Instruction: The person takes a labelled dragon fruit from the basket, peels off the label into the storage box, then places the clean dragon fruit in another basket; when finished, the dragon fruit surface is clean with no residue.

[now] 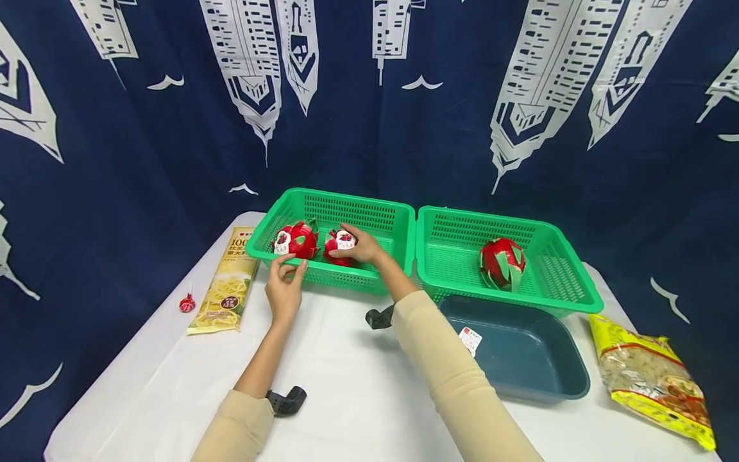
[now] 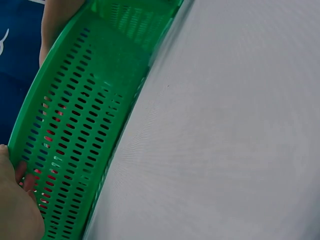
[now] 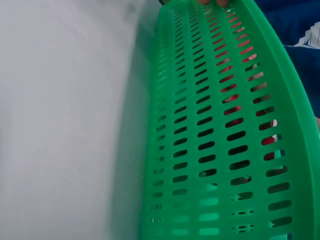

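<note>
A green perforated basket [image 1: 329, 276] stands at the back left with two red dragon fruits inside, each bearing a white label. My right hand [image 1: 366, 248] reaches over its near side and grips the right-hand dragon fruit [image 1: 331, 244]. The other dragon fruit [image 1: 303, 241] rests to the left, its green scales showing. At the near rim, my left hand [image 1: 285, 290] pinches the basket edge, with fingers against the outer wall in the left wrist view. Through the slots in the right wrist view, only bits of red show; the right hand's grip is hidden there.
A second green basket [image 1: 444, 256] adjoins on the right, holding another dragon fruit [image 1: 503, 264]. Before it sits a dark blue tray [image 1: 519, 356] with a white card [image 1: 470, 340]. A yellow noodle pack [image 1: 224, 282] and red lollipop [image 1: 187, 303] lie left; a yellow bag [image 1: 652, 378] lies right.
</note>
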Demonstrator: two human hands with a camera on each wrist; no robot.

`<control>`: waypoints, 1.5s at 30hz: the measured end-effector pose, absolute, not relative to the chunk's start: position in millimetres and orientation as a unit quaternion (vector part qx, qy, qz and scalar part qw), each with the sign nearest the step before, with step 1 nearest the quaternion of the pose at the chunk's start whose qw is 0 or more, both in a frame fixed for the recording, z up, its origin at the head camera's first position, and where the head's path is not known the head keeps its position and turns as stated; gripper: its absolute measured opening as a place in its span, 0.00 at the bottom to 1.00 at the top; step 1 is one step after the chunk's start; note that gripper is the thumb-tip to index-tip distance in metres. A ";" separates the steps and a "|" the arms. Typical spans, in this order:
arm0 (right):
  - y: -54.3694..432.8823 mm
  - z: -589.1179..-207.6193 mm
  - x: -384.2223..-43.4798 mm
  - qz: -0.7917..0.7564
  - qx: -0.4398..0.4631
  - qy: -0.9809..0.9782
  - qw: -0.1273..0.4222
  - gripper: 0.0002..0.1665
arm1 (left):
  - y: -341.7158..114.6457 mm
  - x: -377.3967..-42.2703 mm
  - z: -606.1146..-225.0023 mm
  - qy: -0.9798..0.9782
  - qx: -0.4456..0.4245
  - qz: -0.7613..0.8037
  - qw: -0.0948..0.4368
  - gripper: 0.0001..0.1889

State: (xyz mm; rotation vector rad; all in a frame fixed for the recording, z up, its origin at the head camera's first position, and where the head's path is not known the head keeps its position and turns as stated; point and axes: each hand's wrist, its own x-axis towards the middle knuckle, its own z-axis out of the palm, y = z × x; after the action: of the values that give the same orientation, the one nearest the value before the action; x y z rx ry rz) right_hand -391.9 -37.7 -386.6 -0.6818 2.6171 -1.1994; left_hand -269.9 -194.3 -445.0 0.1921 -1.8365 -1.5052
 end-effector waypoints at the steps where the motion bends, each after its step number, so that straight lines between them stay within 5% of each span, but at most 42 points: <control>1: -37.5 -387.3 -392.3 -0.407 -0.227 0.880 0.087 0.49 | -193.9 -270.5 -444.7 -0.715 0.075 -0.588 0.371 0.22; 9: -35.7 -387.1 -390.8 -0.408 -0.221 0.886 0.029 0.46 | -192.1 -271.0 -444.4 -0.707 0.075 -0.596 0.373 0.20; 15: -30.2 -371.1 -380.4 -0.427 -0.219 0.874 -0.076 0.46 | -194.4 -270.9 -446.8 -0.712 0.074 -0.587 0.378 0.21; 25: 15.8 -320.4 -296.4 -0.485 -0.261 0.811 -0.198 0.46 | -193.7 -269.7 -451.8 -0.712 0.065 -0.587 0.380 0.22; 36: 78.6 -354.9 -183.6 -0.423 -0.314 0.841 -0.126 0.47 | -192.9 -269.8 -451.3 -0.711 0.072 -0.586 0.382 0.22; 45: 83.8 -405.1 -175.4 -0.373 -0.308 0.875 -0.034 0.46 | -187.4 -271.7 -452.0 -0.697 0.054 -0.599 0.391 0.20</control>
State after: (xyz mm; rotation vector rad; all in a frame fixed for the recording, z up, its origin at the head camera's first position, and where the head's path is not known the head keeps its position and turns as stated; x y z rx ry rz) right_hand -175.4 83.8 -405.1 -0.9884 2.8084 -1.1971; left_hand -271.7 -187.4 -452.0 0.1368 -1.7702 -1.5228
